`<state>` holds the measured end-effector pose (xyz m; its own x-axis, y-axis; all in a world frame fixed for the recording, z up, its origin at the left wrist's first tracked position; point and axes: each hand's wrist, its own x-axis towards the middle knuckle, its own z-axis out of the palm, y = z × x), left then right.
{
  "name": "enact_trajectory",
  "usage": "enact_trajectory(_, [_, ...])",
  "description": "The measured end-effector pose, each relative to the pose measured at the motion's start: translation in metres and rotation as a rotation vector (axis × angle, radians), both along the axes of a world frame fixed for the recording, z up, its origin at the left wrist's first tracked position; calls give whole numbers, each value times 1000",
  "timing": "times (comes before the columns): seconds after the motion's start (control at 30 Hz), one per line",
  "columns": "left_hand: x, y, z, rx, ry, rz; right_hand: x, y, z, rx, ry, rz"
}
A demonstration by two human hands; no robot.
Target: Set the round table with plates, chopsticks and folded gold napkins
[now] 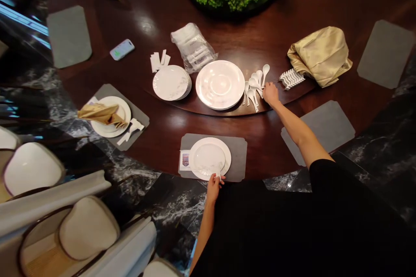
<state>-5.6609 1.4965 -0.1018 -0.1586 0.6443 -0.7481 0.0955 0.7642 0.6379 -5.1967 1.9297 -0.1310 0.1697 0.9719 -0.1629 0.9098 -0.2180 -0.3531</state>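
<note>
My right hand (271, 94) reaches across to a group of white spoons (253, 91). Its fingers are closed at the handle end of the white spoon (265, 70) on the right of the group. Close to the table's front edge, my left hand (214, 186) pinches a small white strip (218, 173) by the near rim of a plate. That small plate (208, 158) sits on a larger white plate (196, 173), on a grey placemat (238, 156). A printed white packet (185, 160) lies partly under the plates' left side.
Stacked small plates (171, 82) and large plates (220, 84) stand on the raised turntable (195, 106). Behind them are a plastic bag (194, 46) and white strips (160, 60). Gold cloth (321, 56) lies right; a phone (122, 49) and another place setting (110, 117) are left.
</note>
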Motion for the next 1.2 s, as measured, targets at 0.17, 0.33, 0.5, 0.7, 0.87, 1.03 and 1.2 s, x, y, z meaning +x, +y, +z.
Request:
enact_trajectory(0.17, [11, 1, 2, -46, -15, -30, -9, -2, -2, -73, -3, 104])
enact_trajectory(0.33, [12, 9, 4, -53, 17, -34, 5, 6, 17, -96, 0, -121])
enact_trajectory(0.5, [15, 3, 4, -8, 29, -12, 65, -9, 45, 4, -109, -341])
enact_trajectory(0.7, [18, -3, 3, -34, 2, 49, 109, -17, 41, 117, 42, -221])
enact_trajectory(0.87, [20, -13, -2, -37, 3, 114, 70, -46, 35, 187, 147, -36])
enact_trajectory(1.03, [15, -30, -12, -39, -14, 131, -59, -165, 11, -99, 13, 299])
enact_trajectory(1.2, [7, -34, -28, -13, -53, 115, -172, -279, -15, -336, 80, 486])
